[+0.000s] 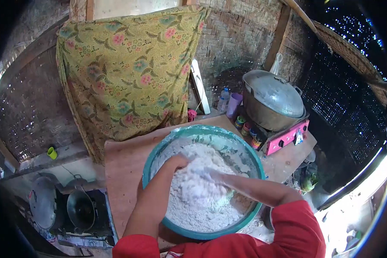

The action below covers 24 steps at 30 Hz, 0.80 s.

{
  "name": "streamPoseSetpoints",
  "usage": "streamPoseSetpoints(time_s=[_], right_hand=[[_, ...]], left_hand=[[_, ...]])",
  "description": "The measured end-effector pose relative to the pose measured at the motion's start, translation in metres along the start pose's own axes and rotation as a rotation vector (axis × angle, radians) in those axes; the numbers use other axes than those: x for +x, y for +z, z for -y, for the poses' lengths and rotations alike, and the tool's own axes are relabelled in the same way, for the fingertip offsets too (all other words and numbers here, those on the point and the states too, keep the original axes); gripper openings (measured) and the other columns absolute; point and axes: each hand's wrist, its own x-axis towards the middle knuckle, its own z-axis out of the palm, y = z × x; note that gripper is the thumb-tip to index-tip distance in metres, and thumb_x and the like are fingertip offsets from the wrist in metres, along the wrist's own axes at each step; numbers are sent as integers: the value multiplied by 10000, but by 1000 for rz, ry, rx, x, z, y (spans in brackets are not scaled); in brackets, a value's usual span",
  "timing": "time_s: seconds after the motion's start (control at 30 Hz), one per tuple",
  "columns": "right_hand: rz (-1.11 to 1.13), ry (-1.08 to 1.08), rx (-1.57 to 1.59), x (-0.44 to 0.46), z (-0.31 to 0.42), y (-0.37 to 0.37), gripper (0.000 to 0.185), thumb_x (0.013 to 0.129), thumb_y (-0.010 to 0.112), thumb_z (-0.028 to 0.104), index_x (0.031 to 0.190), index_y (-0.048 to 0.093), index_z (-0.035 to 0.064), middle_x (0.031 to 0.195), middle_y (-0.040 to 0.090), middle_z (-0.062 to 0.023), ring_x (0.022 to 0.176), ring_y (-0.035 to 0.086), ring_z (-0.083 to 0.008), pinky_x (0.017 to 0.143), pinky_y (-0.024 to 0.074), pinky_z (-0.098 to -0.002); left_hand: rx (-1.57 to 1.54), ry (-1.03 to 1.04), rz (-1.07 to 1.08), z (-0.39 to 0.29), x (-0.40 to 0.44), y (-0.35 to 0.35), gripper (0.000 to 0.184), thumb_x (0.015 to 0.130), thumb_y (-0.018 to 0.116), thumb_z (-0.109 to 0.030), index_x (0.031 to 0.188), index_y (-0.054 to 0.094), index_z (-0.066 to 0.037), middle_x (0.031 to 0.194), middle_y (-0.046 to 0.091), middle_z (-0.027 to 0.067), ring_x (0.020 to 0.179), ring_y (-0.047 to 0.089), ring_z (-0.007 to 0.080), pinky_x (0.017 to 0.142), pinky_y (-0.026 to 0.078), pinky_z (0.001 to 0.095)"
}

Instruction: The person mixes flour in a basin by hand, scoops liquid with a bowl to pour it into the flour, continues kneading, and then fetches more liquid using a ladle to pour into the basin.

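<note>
Behind your wooden surface point(124, 172), woven walls point(241, 38) rise at twelve o'clock, a floral cloth point(133, 73) draped at eleven; bright daylight point(365, 198) enters at four.

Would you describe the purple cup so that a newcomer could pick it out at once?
Find the big lidded pot on the pink-fronted stove. Just left of the pot in the picture stands the purple cup, between it and a clear bottle. The cup is opaque and plain, and taller than the small patterned containers nearby.
</note>
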Motion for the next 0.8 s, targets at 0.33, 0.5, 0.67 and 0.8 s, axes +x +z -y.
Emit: streamPoseSetpoints(time_s=[0.33, 0.5, 0.67, 0.8], right_hand=[[-309, 186, 83, 71, -72, -138, 646, 927, 347, 522, 1358, 365, 42, 1343, 422, -163, 1178, 442, -287, 929, 407, -437], [-94, -14, -588, 135, -1, -69, 573, 920, 366, 470, 1300, 408, 43, 1286, 454, -163, 1129, 471, -278, 909, 421, -418], [156, -161, -726, 42, 3, -27, 502, 914, 386, 417, 1242, 452, 43, 1228, 487, -163, 1079, 500, -268, 888, 435, -399], [197, -292, -823, -12, 17, -67, 447, 909, 401, 375, 1196, 487, 44, 1182, 513, -163, 1040, 523, -261, 872, 447, -384]], left_hand=[[-11, 567, -683, 50, 86, 11, 502, 852, 510, -483, 1067, 582, -35, 938, 631, 190, 812, 612, 333, 735, 480, 430], [48, 206, -342, -1, -28, -24, 560, 850, 488, -477, 1198, 532, -41, 1245, 513, 214, 1128, 506, 355, 944, 400, 419], [-104, 258, 114, 11, 2, 0, 728, 849, 368, -641, 1235, 517, -43, 1290, 494, 189, 1190, 469, 334, 994, 348, 370], [-459, 282, 170, -22, -40, -20, 758, 843, 343, -674, 1225, 531, -47, 1288, 493, 194, 1201, 451, 359, 1007, 333, 377]])
